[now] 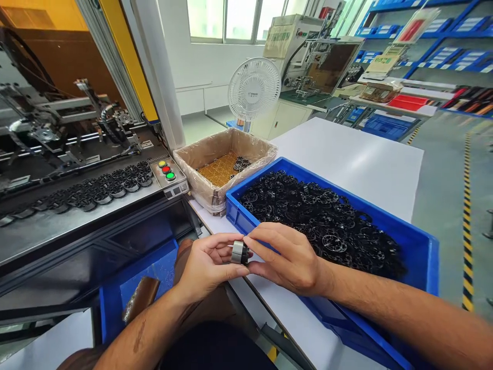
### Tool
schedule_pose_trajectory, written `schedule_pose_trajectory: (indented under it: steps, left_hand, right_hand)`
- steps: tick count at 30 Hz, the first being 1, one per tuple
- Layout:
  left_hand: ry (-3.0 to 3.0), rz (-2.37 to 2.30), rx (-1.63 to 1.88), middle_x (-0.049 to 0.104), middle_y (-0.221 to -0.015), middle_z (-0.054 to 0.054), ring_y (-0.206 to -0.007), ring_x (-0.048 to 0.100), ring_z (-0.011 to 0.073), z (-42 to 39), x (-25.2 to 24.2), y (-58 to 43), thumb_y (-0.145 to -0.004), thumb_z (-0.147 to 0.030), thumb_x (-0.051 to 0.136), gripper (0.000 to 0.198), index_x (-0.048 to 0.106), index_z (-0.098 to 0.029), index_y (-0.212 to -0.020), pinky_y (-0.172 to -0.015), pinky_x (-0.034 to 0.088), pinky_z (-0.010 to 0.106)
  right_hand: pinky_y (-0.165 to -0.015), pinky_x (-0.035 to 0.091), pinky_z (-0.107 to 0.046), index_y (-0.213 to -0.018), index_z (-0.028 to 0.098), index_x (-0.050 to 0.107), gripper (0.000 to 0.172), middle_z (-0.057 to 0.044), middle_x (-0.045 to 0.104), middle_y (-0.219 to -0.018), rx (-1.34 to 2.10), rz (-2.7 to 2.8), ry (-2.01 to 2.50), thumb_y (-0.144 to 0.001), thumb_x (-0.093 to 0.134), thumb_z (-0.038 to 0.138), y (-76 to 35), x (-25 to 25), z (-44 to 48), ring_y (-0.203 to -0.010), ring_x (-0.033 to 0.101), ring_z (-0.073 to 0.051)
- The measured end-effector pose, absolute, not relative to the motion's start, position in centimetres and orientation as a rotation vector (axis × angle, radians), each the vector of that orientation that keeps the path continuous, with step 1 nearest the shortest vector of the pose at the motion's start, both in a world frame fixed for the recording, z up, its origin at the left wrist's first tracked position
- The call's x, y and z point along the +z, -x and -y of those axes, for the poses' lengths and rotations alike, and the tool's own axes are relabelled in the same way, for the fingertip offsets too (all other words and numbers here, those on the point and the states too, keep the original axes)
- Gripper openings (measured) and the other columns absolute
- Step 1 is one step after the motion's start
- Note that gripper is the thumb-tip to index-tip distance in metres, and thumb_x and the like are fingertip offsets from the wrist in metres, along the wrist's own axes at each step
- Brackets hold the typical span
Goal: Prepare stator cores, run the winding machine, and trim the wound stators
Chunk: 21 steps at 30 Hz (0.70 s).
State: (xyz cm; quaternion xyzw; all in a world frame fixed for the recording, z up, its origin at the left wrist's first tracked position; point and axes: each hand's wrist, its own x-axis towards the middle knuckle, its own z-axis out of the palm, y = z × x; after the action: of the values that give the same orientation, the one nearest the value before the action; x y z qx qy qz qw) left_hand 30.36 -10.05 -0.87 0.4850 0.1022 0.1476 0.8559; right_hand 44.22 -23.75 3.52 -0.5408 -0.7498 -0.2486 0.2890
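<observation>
Both my hands meet in front of me over the edge of the white table [354,154]. My left hand [204,264] and my right hand [287,257] together pinch a small round metal and black part [239,253] between their fingertips. Just behind my right hand stands a blue bin [423,252] heaped with several black round plastic parts [319,216]. A row of the same black parts [103,187] lies along the machine's ledge at the left.
A cardboard box lined with plastic [223,159] holds a yellow tray and a few black parts. A control panel [168,172] with yellow, red and green buttons sits on the machine. A white fan [254,90] stands behind. A second blue bin [138,288] is below the bench.
</observation>
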Motion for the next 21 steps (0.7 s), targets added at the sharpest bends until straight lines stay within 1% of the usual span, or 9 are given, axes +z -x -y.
schedule_pose_trajectory:
  steps: [5, 9, 14, 18, 21]
  left_hand:
    - [-1.067, -0.281, 0.33, 0.079, -0.083, 0.007, -0.077, 0.074, 0.0225, 9.9, -1.1, -30.2, -0.044, -0.015, 0.095, 0.051, 0.077, -0.016, -0.092, -0.071, 0.061, 0.029]
    - [-1.098, -0.322, 0.326, 0.079, -0.083, 0.006, -0.076, 0.074, 0.0218, 9.7, -1.4, -30.0, -0.042, -0.016, 0.095, 0.052, 0.078, -0.017, -0.092, -0.071, 0.061, 0.028]
    - [-1.15, -0.313, 0.286, 0.079, -0.089, 0.008, -0.08, 0.074, 0.0232, 9.2, -2.3, -29.8, -0.047, -0.023, 0.095, 0.054, 0.078, -0.019, -0.098, -0.073, 0.061, 0.028]
    - [-1.157, -0.273, 0.233, 0.079, -0.084, 0.009, -0.081, 0.075, 0.0257, 8.7, -2.9, -30.0, -0.048, -0.023, 0.094, 0.053, 0.078, -0.019, -0.098, -0.073, 0.061, 0.031]
    - [-1.141, -0.244, 0.205, 0.078, -0.08, 0.008, -0.077, 0.075, 0.0244, 8.7, -2.7, -30.2, -0.048, -0.02, 0.094, 0.052, 0.078, -0.02, -0.097, -0.071, 0.061, 0.03]
  right_hand:
    - [-0.071, 0.06, -0.035, -0.105, 0.005, 0.062, 0.026, -0.014, 0.068, -0.09, -0.754, 2.046, 1.391, -0.099, 0.049, 0.026, -44.1, 3.7, 23.8, -0.084, 0.066, -0.021]
    - [-0.068, 0.058, -0.032, -0.098, 0.003, 0.064, 0.024, -0.012, 0.067, -0.086, -0.731, 2.071, 1.388, -0.099, 0.05, 0.022, -43.9, 3.6, 23.7, -0.081, 0.065, -0.02]
    - [-0.07, 0.057, -0.032, -0.097, 0.004, 0.064, 0.032, -0.011, 0.065, -0.085, -0.691, 2.023, 1.432, -0.101, 0.046, 0.031, -43.9, 2.9, 23.7, -0.08, 0.063, -0.018]
    - [-0.074, 0.057, -0.034, -0.102, 0.004, 0.062, 0.027, -0.014, 0.066, -0.091, -0.583, 1.983, 1.414, -0.099, 0.05, 0.028, -43.8, 2.6, 23.7, -0.085, 0.064, -0.019]
    - [-0.075, 0.057, -0.035, -0.103, 0.005, 0.06, 0.024, -0.014, 0.066, -0.092, -0.515, 1.965, 1.401, -0.099, 0.051, 0.027, -43.8, 2.7, 23.8, -0.086, 0.063, -0.019]
